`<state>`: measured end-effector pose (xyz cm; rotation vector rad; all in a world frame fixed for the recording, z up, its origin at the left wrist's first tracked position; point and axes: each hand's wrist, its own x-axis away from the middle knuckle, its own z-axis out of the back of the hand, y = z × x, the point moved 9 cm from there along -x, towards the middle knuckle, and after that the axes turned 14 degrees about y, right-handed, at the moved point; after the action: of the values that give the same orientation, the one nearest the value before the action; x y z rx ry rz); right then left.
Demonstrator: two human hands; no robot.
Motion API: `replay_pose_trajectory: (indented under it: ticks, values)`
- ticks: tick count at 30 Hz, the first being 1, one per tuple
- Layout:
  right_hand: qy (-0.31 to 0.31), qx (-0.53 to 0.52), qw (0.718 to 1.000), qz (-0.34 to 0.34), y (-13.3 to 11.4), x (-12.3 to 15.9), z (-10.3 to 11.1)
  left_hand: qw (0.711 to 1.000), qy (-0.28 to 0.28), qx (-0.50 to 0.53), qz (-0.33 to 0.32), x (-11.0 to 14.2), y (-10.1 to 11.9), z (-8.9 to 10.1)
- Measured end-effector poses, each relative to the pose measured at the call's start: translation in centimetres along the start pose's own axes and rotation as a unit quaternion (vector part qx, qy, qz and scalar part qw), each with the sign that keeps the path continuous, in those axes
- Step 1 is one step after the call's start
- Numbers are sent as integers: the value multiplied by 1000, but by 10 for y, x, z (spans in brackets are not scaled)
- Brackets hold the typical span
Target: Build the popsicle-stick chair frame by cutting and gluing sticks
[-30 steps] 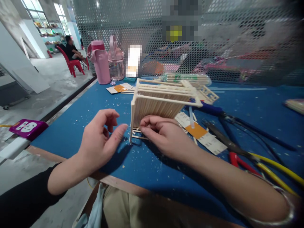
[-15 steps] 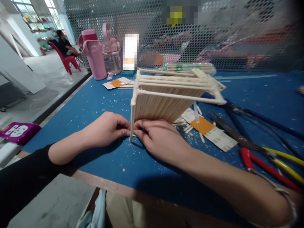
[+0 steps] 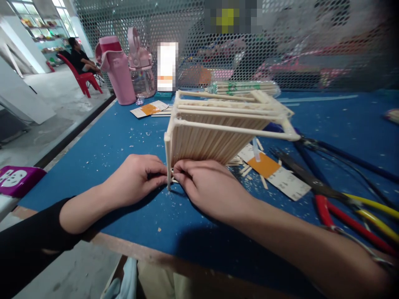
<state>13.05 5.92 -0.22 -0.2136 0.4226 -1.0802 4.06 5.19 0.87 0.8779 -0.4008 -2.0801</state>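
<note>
A box-like model of pale wooden sticks [image 3: 205, 143], with a slatted side and an open stick frame on top, stands on the blue table. My left hand [image 3: 137, 180] is closed in a pinch at the foot of its near left upright, with fingertips meeting the wood. On the other side of that upright, my right hand [image 3: 205, 182] is closed too, pinching at the model's lower edge below the slats. A short pale piece shows between the two sets of fingertips, partly hidden by them.
Pliers with red handles [image 3: 324, 209] and blue-handled cutters [image 3: 302, 145] lie at right, beside a strip of sandpaper [image 3: 291, 182] and stick offcuts. A pink flask [image 3: 120, 74], a clear bottle [image 3: 141, 79] and a pack of sticks [image 3: 246, 88] stand or lie behind. A person [image 3: 77, 56] sits far left.
The view has shifted slightly, so most things appear a little further left. My left fingertips have drawn slightly away from my right ones; both hands stay at the model's lower corner.
</note>
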Motion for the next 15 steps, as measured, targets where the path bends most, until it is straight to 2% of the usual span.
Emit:
replay_pose_trajectory:
  ticks: [4, 10, 15]
  values:
    - [10, 4, 1000, 9, -1, 0, 2, 1000, 7, -14, 18, 0, -2, 0]
    - [-17, 6, 1000, 14, -2, 0, -2, 999, -11, -2, 33, -2, -3, -5]
    - [-12, -3, 1000, 15, -1, 1, -3, 999, -3, 2, 33, 0, -2, -5]
